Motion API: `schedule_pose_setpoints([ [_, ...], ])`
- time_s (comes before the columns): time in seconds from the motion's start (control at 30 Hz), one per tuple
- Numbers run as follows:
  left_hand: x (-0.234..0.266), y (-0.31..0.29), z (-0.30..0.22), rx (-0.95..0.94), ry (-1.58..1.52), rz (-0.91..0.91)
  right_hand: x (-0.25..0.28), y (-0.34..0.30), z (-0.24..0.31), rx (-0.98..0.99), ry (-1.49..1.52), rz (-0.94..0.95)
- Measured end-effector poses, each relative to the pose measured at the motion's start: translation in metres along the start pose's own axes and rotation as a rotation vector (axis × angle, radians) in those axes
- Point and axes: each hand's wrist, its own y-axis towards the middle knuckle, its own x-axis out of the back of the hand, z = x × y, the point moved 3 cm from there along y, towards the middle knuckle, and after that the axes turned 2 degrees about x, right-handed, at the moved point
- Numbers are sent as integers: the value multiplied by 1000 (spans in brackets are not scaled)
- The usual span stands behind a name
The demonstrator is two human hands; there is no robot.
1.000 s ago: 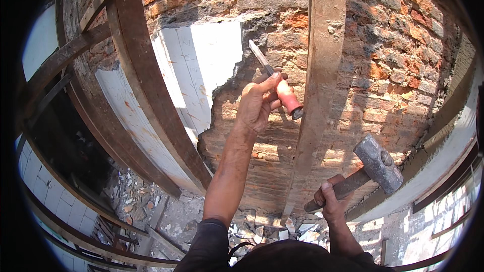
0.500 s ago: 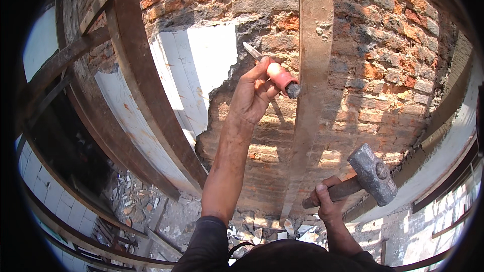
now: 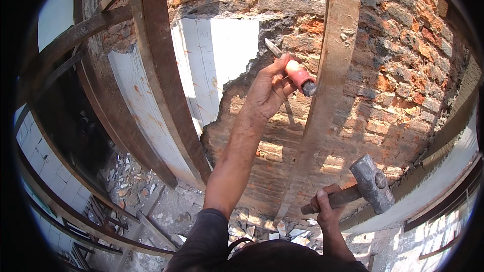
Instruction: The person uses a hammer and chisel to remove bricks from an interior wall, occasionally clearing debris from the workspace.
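Note:
My left hand [image 3: 272, 85] is closed round the red grip of a chisel [image 3: 298, 73]. The chisel's pale metal tip points up and left at the broken edge of a white wall covering [image 3: 234, 45]; whether it touches there I cannot tell. Its dark struck end faces down and right, close to a wooden post. Lower right, my right hand [image 3: 326, 204] grips the short wooden handle of a sledgehammer [image 3: 373, 184]. The hammer's heavy grey head is held up to the right, well apart from the chisel. Bare brick [image 3: 393, 70] shows right of the white covering.
An upright wooden post [image 3: 330, 70] stands just right of the chisel. Further left, another wooden post [image 3: 161, 70] and a crossing beam [image 3: 91, 27] stand before the wall. Broken rubble [image 3: 133, 186] lies on the floor at lower left, with more pieces by the wall's foot.
The view has shifted, so the wall and posts sit further right in the picture. Both hands keep their hold on chisel and hammer; the hammer hangs slightly lower relative to the picture.

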Motion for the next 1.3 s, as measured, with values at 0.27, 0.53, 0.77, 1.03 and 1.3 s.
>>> schedule_pose_setpoints([
  [0.27, 69, -74, 72, 193, 92, -148, -3, -10, -5, -101, -14, -6],
  [0.53, 207, -218, 207, 499, -84, -681, -9, -24, -20, -179, -134, 103],
  [0.77, 267, -358, 294, 719, -165, -1033, -21, -35, -40, -475, -220, 214],
  [1.03, 298, -438, 337, 639, -458, -1109, -14, -48, -78, -533, -418, 434],
  [1.3, 298, -423, 322, 683, -325, -1155, 10, -60, -87, -693, -478, 386],
])
